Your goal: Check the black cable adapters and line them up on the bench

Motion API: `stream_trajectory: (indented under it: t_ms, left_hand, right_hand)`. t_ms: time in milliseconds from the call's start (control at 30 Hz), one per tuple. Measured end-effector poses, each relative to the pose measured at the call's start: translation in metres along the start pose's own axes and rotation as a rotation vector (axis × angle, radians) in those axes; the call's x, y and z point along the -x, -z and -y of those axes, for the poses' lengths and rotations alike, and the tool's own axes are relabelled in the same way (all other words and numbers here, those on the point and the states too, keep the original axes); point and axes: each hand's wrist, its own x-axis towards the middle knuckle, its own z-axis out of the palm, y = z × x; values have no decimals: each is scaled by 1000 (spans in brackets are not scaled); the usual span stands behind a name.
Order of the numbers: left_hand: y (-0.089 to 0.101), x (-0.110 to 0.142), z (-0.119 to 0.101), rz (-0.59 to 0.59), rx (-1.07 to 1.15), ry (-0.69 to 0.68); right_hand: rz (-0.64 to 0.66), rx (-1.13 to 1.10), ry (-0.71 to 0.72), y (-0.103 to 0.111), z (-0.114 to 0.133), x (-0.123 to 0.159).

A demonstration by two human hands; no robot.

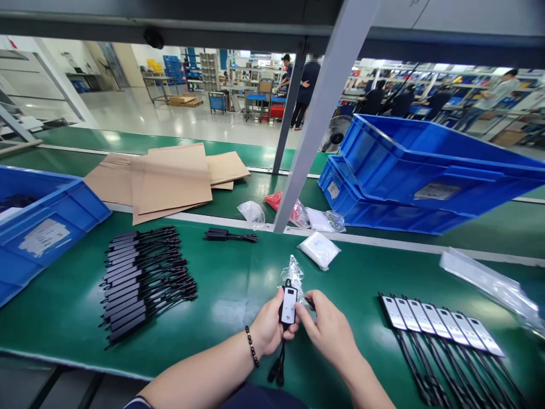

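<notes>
My left hand (pixel 267 326) is wrapped round a small black control box (pixel 289 305) with a silver face plate and a dark window. The box's loop end points away from me, and its short black cables (pixel 277 366) hang down towards me. My right hand (pixel 330 326) is closed, its thumb at the right edge of the plate. Something dark shows by its curled fingers, too small to make out. Just beyond the box lies a crumpled strip of clear, shiny film (pixel 293 270). To the right, several silver-faced boxes (pixel 440 324) with cables lie in a row.
Several black cabled boxes (pixel 128 289) are lined up at left, with a small group (pixel 219 234) farther back. A blue bin (pixel 46 227) stands left; stacked blue bins (pixel 426 176) stand right. Cardboard sheets (pixel 170 176), plastic bags (pixel 319 250) and a grey post (pixel 315 113) are behind.
</notes>
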Motion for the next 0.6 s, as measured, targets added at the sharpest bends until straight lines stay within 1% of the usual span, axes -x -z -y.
stream_trajectory:
  t_ms: [133, 333, 467, 600]
  left_hand:
    - [-2, 1, 1, -16, -22, 1]
    - [-2, 1, 3, -29, -38, -12]
    - [-2, 0, 4, -32, -44, -13]
    - [-3, 1, 4, -33, -48, -12]
  right_hand:
    - [1, 58, 29, -7, 1, -7]
    - [-34, 126, 47, -11, 0, -9]
    - [-24, 112, 45, -11, -2, -9]
    - [40, 32, 6, -11, -1, -10]
